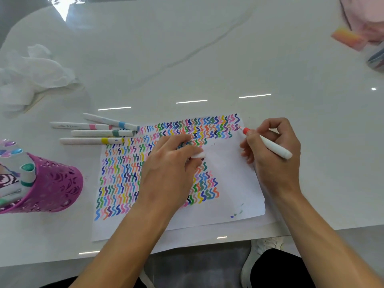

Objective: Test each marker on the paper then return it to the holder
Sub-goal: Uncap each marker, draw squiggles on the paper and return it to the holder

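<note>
Four capped markers (93, 133) are lying beside the paper (228, 173); the holder (56, 183) is sitting well left. The right hand (272, 163) is pinching the orange marker (276, 149), its tip touching the paper's far-right corner, where a slip risks inking the tabletop (207, 59). The left hand (168, 169) is pressing the paper while holding the cap (198, 155), possibly smudging fresh strokes.

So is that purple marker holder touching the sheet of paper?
Apart. The head view shows a strip of bare white table between the purple holder and the left edge of the paper.
</note>
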